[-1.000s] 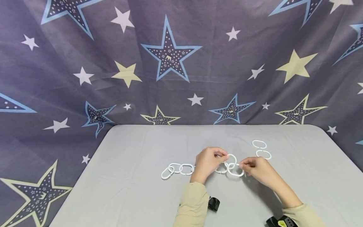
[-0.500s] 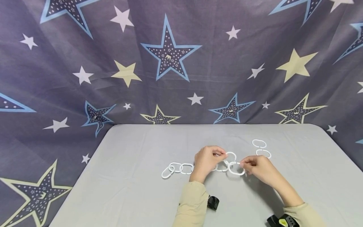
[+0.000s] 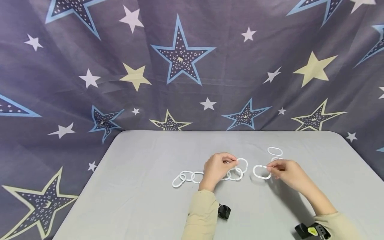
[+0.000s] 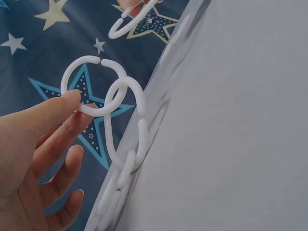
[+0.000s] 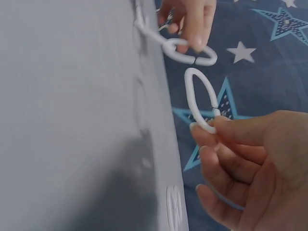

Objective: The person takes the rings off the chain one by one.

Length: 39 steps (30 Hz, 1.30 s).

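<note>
My left hand (image 3: 216, 170) pinches the end link (image 4: 84, 59) of a white plastic chain between thumb and forefinger, its other fingers loosely bent. That end link is hooked through the one below it, which hangs down to the table. The rest of the chain (image 3: 181, 176) lies leftward on the table, partly hidden behind the left hand. To the right, my right hand (image 3: 289, 173) pinches a single white oval link (image 5: 190, 94) by one end. This link has a small gap in its side. It is held above the table, apart from the chain.
Beyond the right hand lies a loose white link (image 3: 275, 147), with a second one (image 3: 276, 158) partly covered by that hand. All rest on a grey cloth-covered table (image 3: 135, 206). A star-patterned curtain (image 3: 222, 66) hangs behind its far edge.
The right hand has moved right with its link, which overlapped the chain's end before and is now apart from it. The left hand has barely moved and still pinches the end link.
</note>
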Tool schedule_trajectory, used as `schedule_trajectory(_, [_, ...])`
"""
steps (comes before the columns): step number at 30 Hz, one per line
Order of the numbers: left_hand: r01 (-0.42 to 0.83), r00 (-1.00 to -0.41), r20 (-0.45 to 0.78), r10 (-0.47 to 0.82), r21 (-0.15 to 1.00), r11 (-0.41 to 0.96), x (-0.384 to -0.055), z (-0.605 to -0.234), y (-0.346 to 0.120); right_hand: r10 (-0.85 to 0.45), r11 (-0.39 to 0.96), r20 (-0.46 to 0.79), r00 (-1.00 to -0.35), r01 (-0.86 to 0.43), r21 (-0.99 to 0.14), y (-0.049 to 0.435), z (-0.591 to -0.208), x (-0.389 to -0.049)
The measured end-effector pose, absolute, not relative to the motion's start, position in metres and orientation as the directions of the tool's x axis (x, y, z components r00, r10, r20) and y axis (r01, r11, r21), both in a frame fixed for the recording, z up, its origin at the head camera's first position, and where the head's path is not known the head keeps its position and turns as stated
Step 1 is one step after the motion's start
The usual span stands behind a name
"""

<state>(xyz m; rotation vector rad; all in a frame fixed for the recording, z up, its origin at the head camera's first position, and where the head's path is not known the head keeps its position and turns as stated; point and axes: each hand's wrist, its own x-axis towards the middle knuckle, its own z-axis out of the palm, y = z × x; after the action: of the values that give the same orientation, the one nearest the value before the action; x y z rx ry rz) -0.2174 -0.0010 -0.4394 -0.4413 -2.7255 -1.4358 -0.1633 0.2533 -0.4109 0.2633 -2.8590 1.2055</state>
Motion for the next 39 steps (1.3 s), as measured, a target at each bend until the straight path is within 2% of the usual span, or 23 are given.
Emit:
schedule_trajectory(12, [0.284, -0.956, 0.190, 0.224, 0.795, 0.536, -0.218, -0.440, -0.001, -0.178, 0.704, 0.145, -0.973, -0.229, -0.672, 0.277, -0.413, -0.199])
schedule_trajectory(20, [0.279, -0.957, 0.187, 0.220, 0.800, 0.532, -0.217, -0.438, 0.000, -0.211, 0.749, 0.190, -0.959, -0.284, -0.598, 0.281, -0.415, -0.231])
schedule_trajectory(30, [0.275, -0.958, 0.184, 0.218, 0.798, 0.536, -0.217, -0.438, 0.001, -0.219, 0.799, 0.160, -0.962, -0.271, -0.536, 0.280, -0.425, -0.261])
schedule_trajectory(39, [0.279, -0.957, 0.183, 0.227, 0.800, 0.531, -0.218, -0.438, 0.002, -0.173, 0.831, 0.101, -0.980, -0.200, -0.520, 0.277, -0.430, -0.267])
